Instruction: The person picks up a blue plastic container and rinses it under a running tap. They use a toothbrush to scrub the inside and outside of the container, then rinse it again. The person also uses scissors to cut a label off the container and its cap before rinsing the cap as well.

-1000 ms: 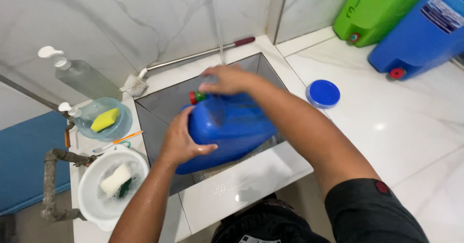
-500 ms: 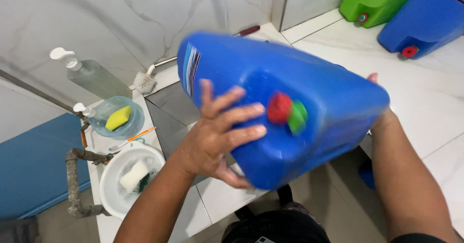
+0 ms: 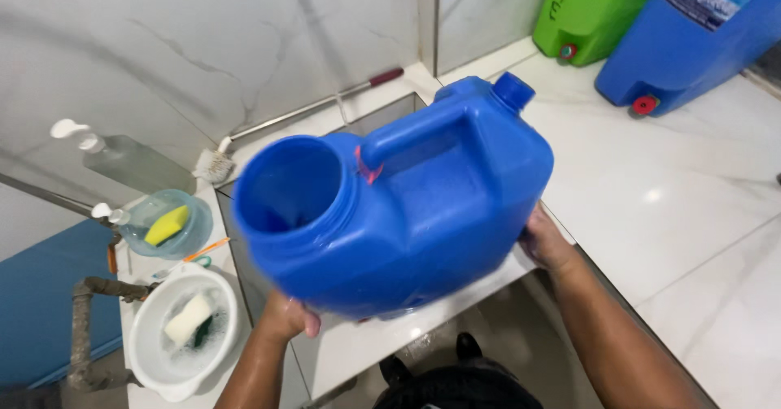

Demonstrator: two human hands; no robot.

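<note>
The left hand (image 3: 286, 318) cups the lower near edge of the blue plastic jerrycan (image 3: 399, 206) from beneath, fingers curled against it, while the right hand (image 3: 543, 240) presses flat on its far end. Between them the jerrycan hangs tipped on its side above the front edge of the counter (image 3: 382, 340), its wide uncapped mouth facing the camera. At the counter's left end sits a white basin (image 3: 154, 356) with a sponge in suds. Behind it is a clear bowl (image 3: 191, 234) with a yellow sponge (image 3: 165, 224). Along the back edge lies a long-handled brush (image 3: 213, 165). On the far right stand a green jerrycan (image 3: 594, 10) and another blue one (image 3: 691, 35).
</note>
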